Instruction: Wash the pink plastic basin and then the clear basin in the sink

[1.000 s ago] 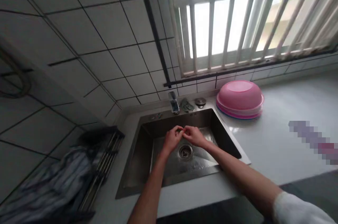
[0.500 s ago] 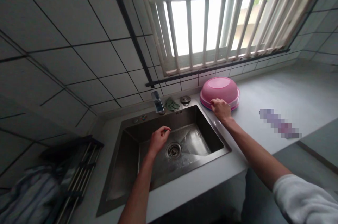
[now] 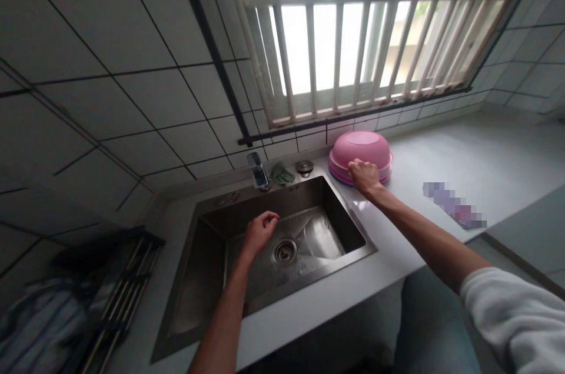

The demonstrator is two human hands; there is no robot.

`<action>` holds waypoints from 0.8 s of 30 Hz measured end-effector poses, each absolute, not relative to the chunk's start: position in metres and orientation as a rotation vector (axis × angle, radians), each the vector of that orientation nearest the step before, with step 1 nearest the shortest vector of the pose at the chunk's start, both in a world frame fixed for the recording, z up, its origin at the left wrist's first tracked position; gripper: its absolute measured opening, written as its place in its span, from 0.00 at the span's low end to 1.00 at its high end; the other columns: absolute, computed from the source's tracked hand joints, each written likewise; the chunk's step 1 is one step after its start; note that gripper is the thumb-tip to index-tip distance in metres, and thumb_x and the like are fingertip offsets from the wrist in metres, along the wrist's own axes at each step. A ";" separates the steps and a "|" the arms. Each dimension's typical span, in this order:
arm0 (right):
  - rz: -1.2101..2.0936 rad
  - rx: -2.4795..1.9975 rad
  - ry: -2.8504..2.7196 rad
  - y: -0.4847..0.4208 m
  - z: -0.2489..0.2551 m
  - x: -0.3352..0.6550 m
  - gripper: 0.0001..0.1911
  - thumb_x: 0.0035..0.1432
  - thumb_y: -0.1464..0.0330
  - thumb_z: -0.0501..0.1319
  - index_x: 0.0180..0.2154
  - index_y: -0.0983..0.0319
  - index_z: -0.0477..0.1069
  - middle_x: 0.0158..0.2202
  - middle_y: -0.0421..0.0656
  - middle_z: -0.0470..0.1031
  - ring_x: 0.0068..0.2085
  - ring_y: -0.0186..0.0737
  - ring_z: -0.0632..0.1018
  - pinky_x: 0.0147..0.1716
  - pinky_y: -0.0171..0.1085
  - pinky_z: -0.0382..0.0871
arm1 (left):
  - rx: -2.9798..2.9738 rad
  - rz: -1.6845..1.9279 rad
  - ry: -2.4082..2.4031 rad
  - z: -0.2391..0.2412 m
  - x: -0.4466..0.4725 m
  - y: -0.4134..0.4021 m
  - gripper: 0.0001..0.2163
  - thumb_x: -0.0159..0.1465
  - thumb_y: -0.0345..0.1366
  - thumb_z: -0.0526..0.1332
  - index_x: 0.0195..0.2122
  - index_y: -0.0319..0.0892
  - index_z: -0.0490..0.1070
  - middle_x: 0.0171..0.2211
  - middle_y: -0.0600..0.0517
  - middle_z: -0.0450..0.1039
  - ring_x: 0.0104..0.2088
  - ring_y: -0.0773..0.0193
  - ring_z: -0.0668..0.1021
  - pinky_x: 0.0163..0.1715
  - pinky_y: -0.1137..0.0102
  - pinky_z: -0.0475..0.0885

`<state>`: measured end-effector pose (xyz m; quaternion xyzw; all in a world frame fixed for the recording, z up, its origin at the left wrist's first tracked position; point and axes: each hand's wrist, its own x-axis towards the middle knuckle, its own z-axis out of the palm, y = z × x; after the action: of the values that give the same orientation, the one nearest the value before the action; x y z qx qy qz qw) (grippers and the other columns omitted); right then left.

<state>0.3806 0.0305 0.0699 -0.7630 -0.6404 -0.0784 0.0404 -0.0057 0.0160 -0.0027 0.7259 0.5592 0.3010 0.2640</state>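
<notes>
A pink plastic basin (image 3: 361, 146) sits upside down on the counter to the right of the sink, with a bit of blue showing under its lower edge. My right hand (image 3: 364, 175) is closed at the near side of its rim, the fingertips partly hidden. Over the stainless steel sink (image 3: 282, 296), my left hand (image 3: 260, 233) hovers with its fingers curled in, and nothing shows in it. Below that hand lies the round drain (image 3: 284, 251) in the sink floor.
Behind the sink stand a faucet (image 3: 257, 170), a crumpled green cloth (image 3: 281, 174) and a metal drain stopper (image 3: 304, 167). A blurred-out item (image 3: 454, 204) lies on the right counter (image 3: 498, 156). At left is a metal rack (image 3: 128, 286) beside striped cloth (image 3: 44, 327).
The whole view has shifted slightly, so everything appears a little further left. My right hand stays at the basin's rim, its fingers now more tightly curled. My left hand remains over the sink.
</notes>
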 end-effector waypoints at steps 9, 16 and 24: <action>-0.213 -2.352 -1.933 0.034 0.064 0.379 0.19 0.76 0.73 0.50 0.52 0.65 0.80 0.52 0.60 0.80 0.51 0.52 0.85 0.48 0.42 0.77 | 1.969 0.807 1.502 -0.003 -0.007 0.017 0.17 0.63 0.49 0.59 0.38 0.43 0.82 0.20 0.58 0.62 0.23 0.64 0.67 0.28 0.70 0.58; -0.227 -2.254 -1.793 0.035 0.066 0.391 0.17 0.76 0.68 0.51 0.52 0.65 0.77 0.52 0.58 0.78 0.46 0.50 0.83 0.45 0.42 0.74 | 1.946 0.829 1.502 -0.003 -0.006 0.015 0.15 0.62 0.47 0.59 0.38 0.44 0.82 0.19 0.59 0.61 0.23 0.64 0.66 0.27 0.70 0.57; -0.559 -1.640 -1.118 0.046 0.132 0.461 0.12 0.73 0.68 0.53 0.49 0.64 0.73 0.47 0.56 0.75 0.43 0.47 0.74 0.47 0.46 0.68 | 1.912 0.859 1.503 -0.003 -0.005 0.011 0.13 0.63 0.44 0.60 0.37 0.43 0.82 0.19 0.58 0.63 0.23 0.64 0.67 0.28 0.71 0.58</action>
<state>0.4611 0.0455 0.1325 -0.6822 -0.4652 -0.2324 0.5139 -0.0053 0.0107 -0.0025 0.7123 0.5597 0.3201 0.2773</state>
